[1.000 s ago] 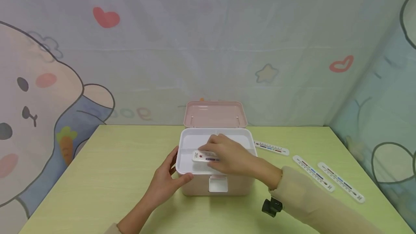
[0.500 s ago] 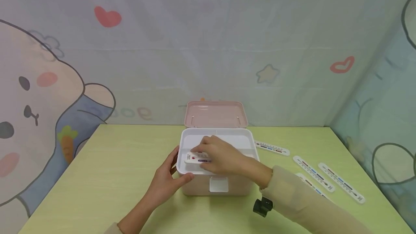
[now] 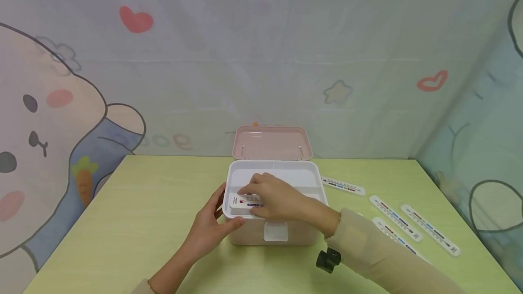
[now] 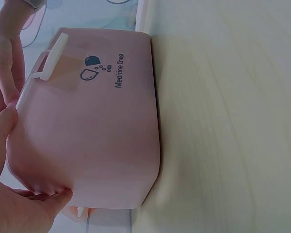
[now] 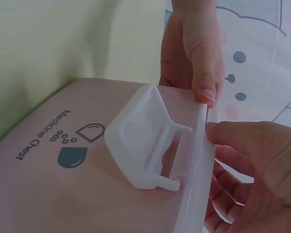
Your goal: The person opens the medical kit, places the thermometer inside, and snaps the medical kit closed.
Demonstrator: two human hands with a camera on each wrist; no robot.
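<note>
A pink medicine chest stands with its lid raised and a white tray at its top. My left hand grips the chest's left front corner, thumb at the front rim, fingers along the side. Inside the tray's front left, my right hand pinches a white thermometer with a red bulb and printed scale; the hand covers its right end. In the left wrist view the chest shows its "Medicine Chest" print. In the right wrist view my right hand is at the rim, and the thermometer is hidden.
The pink lid leans open behind the tray. A white latch hangs at the front. Several flat thermometers lie on the table to the right, one partly under my right sleeve.
My right hand has moved left and slightly down with the thermometer, into the tray's front left. Another thermometer on the table has come out from behind my sleeve. The left hand keeps its grip.
</note>
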